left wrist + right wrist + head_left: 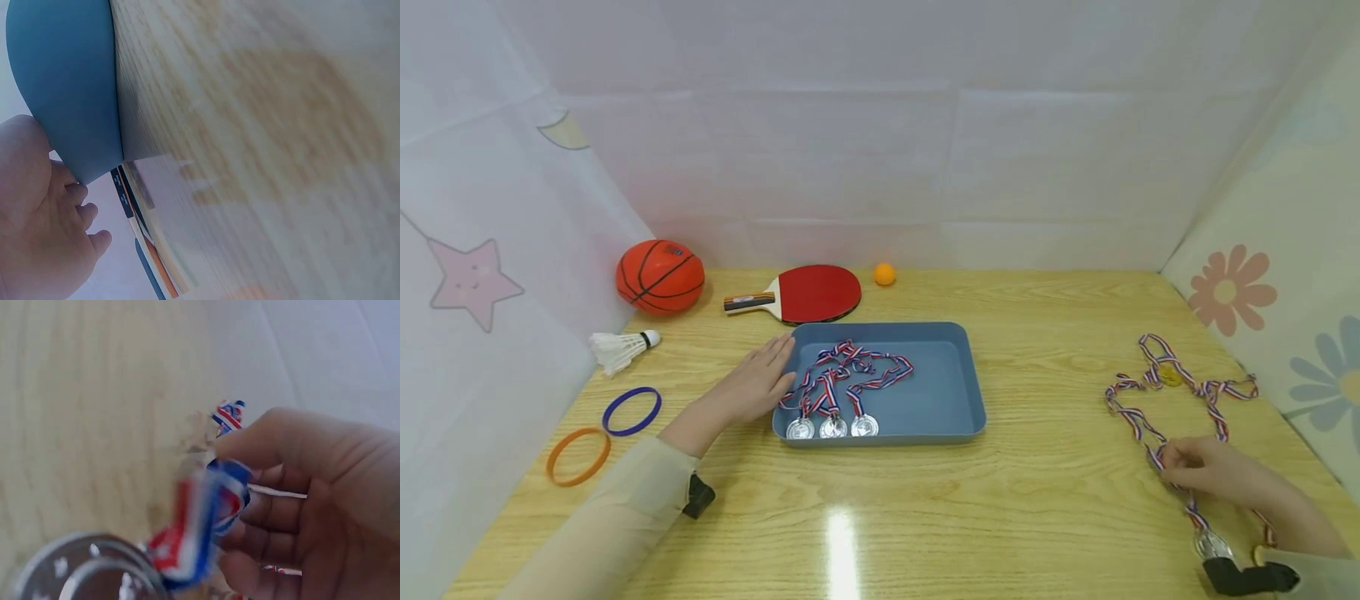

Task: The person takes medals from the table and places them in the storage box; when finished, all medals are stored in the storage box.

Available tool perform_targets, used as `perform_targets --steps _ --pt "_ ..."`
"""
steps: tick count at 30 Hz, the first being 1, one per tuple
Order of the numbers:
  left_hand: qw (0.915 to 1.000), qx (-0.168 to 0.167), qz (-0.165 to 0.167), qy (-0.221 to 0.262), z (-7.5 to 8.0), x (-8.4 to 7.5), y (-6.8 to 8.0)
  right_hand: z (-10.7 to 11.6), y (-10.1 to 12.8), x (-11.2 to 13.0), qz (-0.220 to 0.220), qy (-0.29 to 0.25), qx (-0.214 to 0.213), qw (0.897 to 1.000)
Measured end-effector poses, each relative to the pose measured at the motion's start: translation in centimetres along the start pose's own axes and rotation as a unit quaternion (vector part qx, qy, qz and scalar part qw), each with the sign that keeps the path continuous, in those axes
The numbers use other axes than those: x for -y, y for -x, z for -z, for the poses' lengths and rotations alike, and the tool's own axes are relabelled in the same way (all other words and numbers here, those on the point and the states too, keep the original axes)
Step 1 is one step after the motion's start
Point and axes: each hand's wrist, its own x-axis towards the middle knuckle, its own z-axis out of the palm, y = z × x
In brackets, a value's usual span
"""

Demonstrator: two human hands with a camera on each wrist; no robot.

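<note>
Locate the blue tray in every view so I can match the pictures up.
Head: the blue tray sits at the table's centre, the left hand touching its left rim.
Left wrist: its outer wall fills the upper left, just above the left hand.
Right wrist: not in view; only the right hand pinching a striped ribbon.
Shared landmark: the wooden table, seen in all three.

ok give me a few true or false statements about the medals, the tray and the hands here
1. Three silver medals lie in the blue tray. True.
2. The left hand grips a medal. False: it rests flat against the tray's left rim.
3. The right hand pinches a striped ribbon. True.
4. The table tennis paddle lies inside the tray. False: it lies behind it on the table.
5. The basketball sits at the table's right edge. False: far left.
</note>
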Motion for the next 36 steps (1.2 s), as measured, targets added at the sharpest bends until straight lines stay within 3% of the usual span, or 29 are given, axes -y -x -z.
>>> perform_targets --steps 2,5,9,12,16,21,25,27,29,36 --pt "1.0 0.001 0.0 0.0 0.0 0.0 0.0 0.3 0.2 0.0 0.013 -0.021 -0.011 1.0" --pt "1.0 0.003 0.001 -0.001 0.0 -0.1 0.0 0.9 0.4 0.7 0.012 -0.044 -0.062 0.997" --pt "1.0 0.003 0.003 -0.001 0.1 -0.1 0.0 1.9 0.1 2.3 0.008 -0.07 -0.139 0.988" --pt "1.0 0.004 0.003 -0.002 0.1 -0.1 0.0 2.8 -0.3 3.5 0.031 -0.091 -0.17 0.981" --pt "1.0 0.005 0.004 -0.001 0.0 0.0 0.0 3.6 -1.4 4.9 0.079 -0.171 -0.194 0.963" --pt "1.0 0.003 0.002 -0.003 -0.1 0.1 -0.1 4.1 -2.9 6.8 0.133 -0.309 -0.185 0.923" --pt "1.0 0.002 -0.001 -0.006 -0.2 0.2 -0.2 4.6 -4.2 8.3 0.168 -0.342 -0.161 0.911" --pt "1.0 0.003 -0.001 -0.006 -0.2 0.2 -0.2 4.9 -4.8 9.0 0.186 -0.344 -0.146 0.909" --pt "1.0 0.004 0.001 -0.005 -0.2 0.2 -0.2 5.1 -5.5 9.9 0.196 -0.323 -0.15 0.914" --pt "1.0 0.005 0.001 -0.001 -0.1 0.1 -0.1 4.8 -8.0 13.4 0.151 -0.264 -0.185 0.934"
